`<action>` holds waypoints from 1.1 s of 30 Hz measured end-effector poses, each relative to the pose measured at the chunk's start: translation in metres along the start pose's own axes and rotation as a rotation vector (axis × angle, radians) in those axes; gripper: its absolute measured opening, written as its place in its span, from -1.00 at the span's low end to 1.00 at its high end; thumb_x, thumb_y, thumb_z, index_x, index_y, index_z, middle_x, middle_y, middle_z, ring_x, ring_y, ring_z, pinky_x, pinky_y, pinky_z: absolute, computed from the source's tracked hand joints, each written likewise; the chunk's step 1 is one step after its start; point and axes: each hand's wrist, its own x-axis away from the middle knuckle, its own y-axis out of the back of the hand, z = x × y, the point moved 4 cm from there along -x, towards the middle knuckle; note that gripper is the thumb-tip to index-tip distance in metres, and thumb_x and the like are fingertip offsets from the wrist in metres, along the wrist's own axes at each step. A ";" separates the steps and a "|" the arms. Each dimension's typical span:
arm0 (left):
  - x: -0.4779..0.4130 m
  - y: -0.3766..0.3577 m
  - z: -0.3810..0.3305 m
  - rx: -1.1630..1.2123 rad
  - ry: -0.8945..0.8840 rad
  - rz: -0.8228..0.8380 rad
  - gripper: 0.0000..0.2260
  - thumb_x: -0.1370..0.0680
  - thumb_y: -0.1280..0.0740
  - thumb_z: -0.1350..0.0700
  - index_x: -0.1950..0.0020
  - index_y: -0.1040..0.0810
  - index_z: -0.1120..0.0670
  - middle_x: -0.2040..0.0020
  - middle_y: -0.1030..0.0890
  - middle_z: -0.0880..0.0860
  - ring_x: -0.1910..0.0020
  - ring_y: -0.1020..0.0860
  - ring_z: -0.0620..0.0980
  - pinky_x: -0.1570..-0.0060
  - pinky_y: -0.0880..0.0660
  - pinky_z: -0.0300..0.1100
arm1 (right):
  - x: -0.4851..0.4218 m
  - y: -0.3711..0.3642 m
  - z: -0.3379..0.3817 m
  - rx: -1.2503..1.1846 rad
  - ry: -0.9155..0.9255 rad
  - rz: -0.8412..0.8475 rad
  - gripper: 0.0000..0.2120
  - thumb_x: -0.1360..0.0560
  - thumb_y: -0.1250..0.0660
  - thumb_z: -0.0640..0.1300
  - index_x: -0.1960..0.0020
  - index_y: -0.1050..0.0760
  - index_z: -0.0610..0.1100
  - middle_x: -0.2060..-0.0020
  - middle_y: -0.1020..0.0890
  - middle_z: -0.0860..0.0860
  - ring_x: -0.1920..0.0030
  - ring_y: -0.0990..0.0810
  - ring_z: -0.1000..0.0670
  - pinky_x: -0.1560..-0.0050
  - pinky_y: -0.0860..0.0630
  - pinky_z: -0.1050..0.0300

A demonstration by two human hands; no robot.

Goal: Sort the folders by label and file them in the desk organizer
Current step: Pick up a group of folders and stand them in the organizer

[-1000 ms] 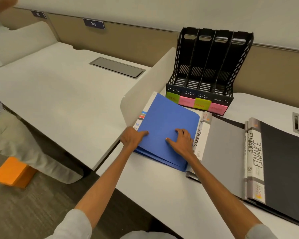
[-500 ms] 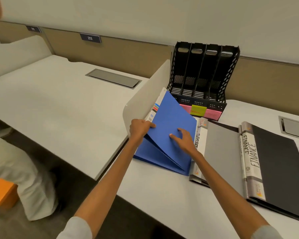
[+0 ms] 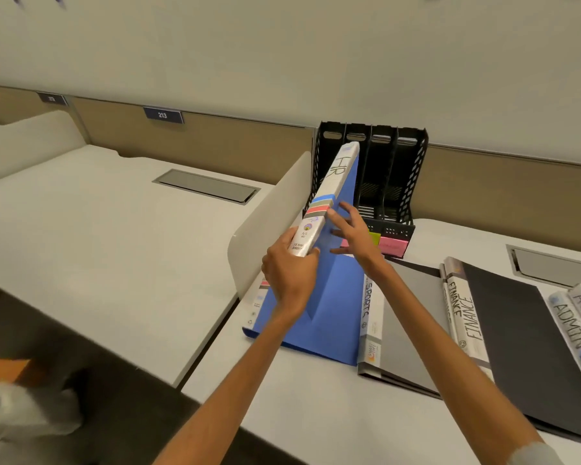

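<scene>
Since half a second ago the HR folder went from cover-lifted flat on the stack to raised on edge, white spine up, top end tilted toward the desk organizer; view also shifted up and closer. Left side: neighbouring worktop is bare, matte off-white, with a recessed grey cable hatch, lots of room there. Curved off-white divider panel walls off the near worktop just left of the folder, so little side clearance. Left hand, fingers wrapped around the lower spine, gripping it. Spine is glossy white card with handwritten "HR" and coloured bands; cover is smooth blue. Second blue folder lies flat below it, its corner close to the worktop's front edge. Right hand, fingers spread wide, flat against the blue cover, not gripping. Organizer is black perforated plastic with four upright slots, back against the wall; folder's top end is at the left slots, can't tell if inside. Pink sticky label on its front lip, others hidden by the hand. To the right, lying flat: grey SPORTS folder, black FINANCE folder, ADMIN folders cut off by the frame edge. Front strip of near worktop is free.
</scene>
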 end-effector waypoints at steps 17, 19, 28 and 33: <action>0.051 -0.066 -0.046 0.133 -0.179 -0.008 -0.44 -0.44 -0.46 -0.11 -0.36 -0.32 -0.10 -0.06 -0.45 -0.26 0.05 -0.48 -0.41 0.19 -0.40 -0.63 | -0.003 0.049 0.084 0.353 0.326 -0.246 -0.30 -0.35 -0.52 -0.06 -0.38 -0.26 -0.11 0.03 -0.43 0.17 0.19 -0.49 0.21 0.29 -0.41 0.43; 0.043 -0.078 -0.036 0.149 -0.136 0.046 -0.39 -0.41 -0.48 -0.16 -0.37 -0.30 -0.13 -0.06 -0.43 -0.32 0.03 -0.48 -0.38 0.19 -0.38 -0.66 | -0.005 0.053 0.084 0.363 0.362 -0.253 -0.29 -0.32 -0.53 -0.07 -0.37 -0.27 -0.10 0.07 -0.42 0.23 0.20 -0.49 0.23 0.25 -0.44 0.41; -0.001 -0.108 0.001 0.176 0.013 0.186 -0.08 -0.17 -0.47 -0.39 -0.44 -0.21 -0.19 -0.27 -0.54 -0.10 -0.10 -0.39 -0.26 0.05 -0.28 -0.56 | -0.028 0.038 0.087 0.410 0.469 -0.276 -0.25 -0.23 -0.51 0.00 -0.34 -0.29 -0.05 0.09 -0.52 0.16 0.13 -0.61 0.06 0.19 -0.65 0.15; -0.049 -0.117 0.014 0.201 -0.002 0.221 -0.07 -0.14 -0.48 -0.42 -0.43 -0.25 -0.20 -0.12 -0.52 -0.26 -0.01 -0.45 -0.32 0.03 -0.46 -0.42 | -0.071 0.030 0.092 0.395 0.447 -0.338 -0.29 -0.22 -0.51 -0.01 -0.31 -0.33 -0.05 0.18 -0.49 0.27 0.18 -0.59 0.13 0.18 -0.62 0.17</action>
